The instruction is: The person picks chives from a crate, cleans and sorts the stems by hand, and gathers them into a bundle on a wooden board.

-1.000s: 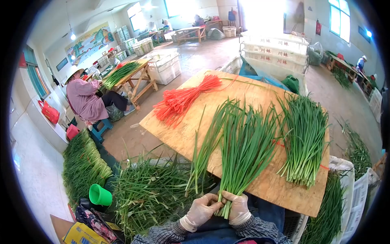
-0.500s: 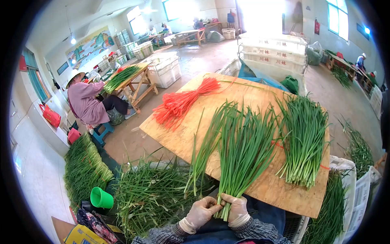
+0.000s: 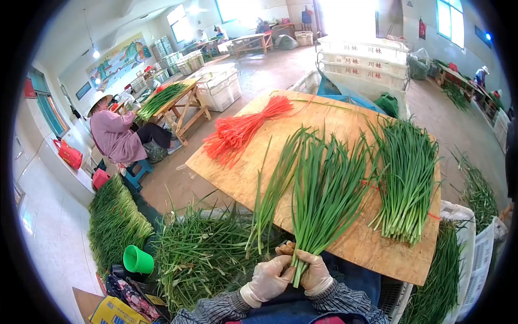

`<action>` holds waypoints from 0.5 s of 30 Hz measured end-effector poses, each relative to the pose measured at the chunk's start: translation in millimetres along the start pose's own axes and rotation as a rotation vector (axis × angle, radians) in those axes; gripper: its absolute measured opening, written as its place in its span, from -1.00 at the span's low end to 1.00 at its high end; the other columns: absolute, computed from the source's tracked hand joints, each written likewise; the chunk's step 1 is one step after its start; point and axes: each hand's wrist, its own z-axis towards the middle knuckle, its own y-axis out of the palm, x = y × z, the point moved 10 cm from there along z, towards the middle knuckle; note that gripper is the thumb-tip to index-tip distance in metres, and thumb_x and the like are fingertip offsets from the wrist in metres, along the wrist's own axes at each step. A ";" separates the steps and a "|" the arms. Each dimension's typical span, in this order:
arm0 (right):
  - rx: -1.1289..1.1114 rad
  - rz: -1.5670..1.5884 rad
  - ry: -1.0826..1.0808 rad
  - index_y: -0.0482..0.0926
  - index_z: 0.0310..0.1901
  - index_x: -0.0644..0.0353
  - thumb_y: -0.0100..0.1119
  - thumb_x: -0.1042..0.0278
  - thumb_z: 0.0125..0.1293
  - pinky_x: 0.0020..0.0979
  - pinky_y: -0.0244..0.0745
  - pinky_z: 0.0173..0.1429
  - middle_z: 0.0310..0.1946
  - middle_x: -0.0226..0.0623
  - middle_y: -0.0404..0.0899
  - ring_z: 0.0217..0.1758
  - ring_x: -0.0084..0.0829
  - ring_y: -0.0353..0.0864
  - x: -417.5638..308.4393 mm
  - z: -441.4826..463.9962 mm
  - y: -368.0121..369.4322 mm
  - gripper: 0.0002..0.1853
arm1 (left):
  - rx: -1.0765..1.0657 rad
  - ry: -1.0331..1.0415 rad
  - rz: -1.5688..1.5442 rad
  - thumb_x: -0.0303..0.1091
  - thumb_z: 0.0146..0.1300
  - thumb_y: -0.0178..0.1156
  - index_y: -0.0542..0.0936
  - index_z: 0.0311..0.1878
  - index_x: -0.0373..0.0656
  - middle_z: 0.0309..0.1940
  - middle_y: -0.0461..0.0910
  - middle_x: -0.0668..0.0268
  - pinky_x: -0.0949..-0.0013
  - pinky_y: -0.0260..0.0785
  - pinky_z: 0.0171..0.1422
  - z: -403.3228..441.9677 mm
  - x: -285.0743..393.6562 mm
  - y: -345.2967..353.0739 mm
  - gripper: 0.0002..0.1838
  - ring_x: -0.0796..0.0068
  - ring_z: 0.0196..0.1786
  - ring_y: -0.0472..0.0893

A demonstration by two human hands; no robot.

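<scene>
A bunch of green garlic chives lies fanned over the near edge of the wooden board, its pale stem ends pointing toward me. My right hand, in a thin whitish glove, is closed around the stems near their cut ends. On the other side, my gloved left hand has its thumb and curled fingers pinched at the same stems. A thicker chive bundle lies at the board's right, with a red tie showing at its edge. Red plastic strips lie fanned out at the far left.
The wooden board sits before me. Loose chives are heaped at lower left beside a green cup and stacked chives. White crates stand right and behind. A person in a hat sits at another table.
My left hand's fingers have shifted up and behind the stems, and both hands have moved slightly right. The chive bunch stays in them; the view has tilted a little.
</scene>
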 end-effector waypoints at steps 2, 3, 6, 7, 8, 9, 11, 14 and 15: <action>-0.028 -0.005 0.010 0.41 -0.07 0.40 0.10 0.53 0.09 -0.13 0.26 0.27 -0.13 0.00 0.53 0.11 -0.08 0.44 0.8 1.6 4.2 -0.67 | -0.003 0.071 0.035 -0.44 0.05 0.23 0.54 -0.26 -0.22 -0.50 0.55 0.08 0.37 0.43 -0.40 0.7 6.8 0.8 -0.83 0.23 -0.47 0.60; -0.040 -0.008 0.016 0.42 -0.07 0.40 0.10 0.53 0.08 -0.13 0.23 0.30 -0.13 0.00 0.53 0.13 -0.07 0.42 1.5 1.7 5.6 -0.66 | -0.020 0.097 0.058 -0.44 0.04 0.24 0.54 -0.27 -0.22 -0.49 0.55 0.07 0.36 0.43 -0.40 1.1 8.8 2.9 -0.83 0.19 -0.46 0.60; -0.050 -0.063 0.024 0.42 -0.10 0.37 0.09 0.55 0.06 -0.12 0.20 0.32 -0.15 0.01 0.54 0.16 -0.04 0.39 1.3 1.0 2.1 -0.69 | -0.047 0.183 0.107 -0.46 0.07 0.23 0.55 -0.26 -0.23 -0.45 0.57 0.09 0.39 0.43 -0.39 -1.0 17.6 3.9 -0.85 0.26 -0.45 0.60; -0.074 -0.037 0.036 0.42 -0.14 0.33 0.10 0.57 0.02 -0.11 0.28 0.26 -0.17 0.02 0.55 0.16 -0.02 0.38 2.7 2.1 2.0 -0.70 | -0.051 0.213 0.121 -0.47 0.08 0.22 0.56 -0.25 -0.24 -0.44 0.58 0.11 0.41 0.43 -0.38 -1.7 21.5 1.6 -0.85 0.31 -0.46 0.60; -0.057 -0.053 0.023 0.42 -0.16 0.34 0.09 0.59 0.01 -0.10 0.32 0.21 -0.21 0.00 0.55 0.09 -0.03 0.43 -2.8 -0.4 6.8 -0.71 | -0.050 0.176 -0.005 -0.49 0.10 0.20 0.57 -0.24 -0.25 -0.43 0.58 0.14 0.44 0.42 -0.38 -1.1 19.9 -3.9 -0.86 0.38 -0.46 0.59; -0.036 -0.066 0.010 0.42 -0.18 0.35 0.08 0.61 0.00 -0.09 0.37 0.16 -0.26 -0.02 0.55 0.01 -0.05 0.48 -9.5 -6.9 16.1 -0.72 | -0.052 0.136 -0.132 -0.51 0.13 0.17 0.58 -0.23 -0.26 -0.42 0.59 0.17 0.46 0.42 -0.38 -1.8 18.4 -11.2 -0.86 0.44 -0.46 0.58; -0.065 -0.029 0.012 0.41 -0.19 0.34 0.09 0.63 -0.02 -0.17 0.50 -0.08 -0.33 -0.08 0.55 -0.26 -0.20 0.56 -18.3 -11.4 25.2 -0.71 | -0.054 0.005 -0.323 -0.56 0.20 0.09 0.59 -0.19 -0.31 -0.40 0.59 0.28 0.55 0.39 -0.38 -4.2 14.2 -34.9 -0.85 0.63 -0.45 0.52; -0.111 -0.036 -0.043 0.41 -0.21 0.31 0.11 0.58 0.00 -0.40 0.43 -0.40 -0.43 -0.20 0.51 -0.54 -0.49 0.42 -39.4 -22.4 48.4 -0.74 | 0.167 -0.283 -0.436 -0.51 0.19 0.08 0.61 -0.24 -0.31 -0.47 0.59 0.31 0.64 0.28 -0.45 -9.9 -23.8 -79.0 -0.85 0.69 -0.50 0.47; -0.129 -0.066 -0.091 0.40 -0.20 0.29 0.10 0.51 0.05 -0.46 0.32 -0.47 -0.51 -0.28 0.45 -0.59 -0.57 0.34 -44.4 -21.7 56.1 -0.77 | 0.274 -0.330 -0.443 -0.51 0.18 0.06 0.61 -0.25 -0.31 -0.51 0.57 0.32 0.65 0.24 -0.47 -9.9 -31.0 -92.7 -0.84 0.71 -0.53 0.45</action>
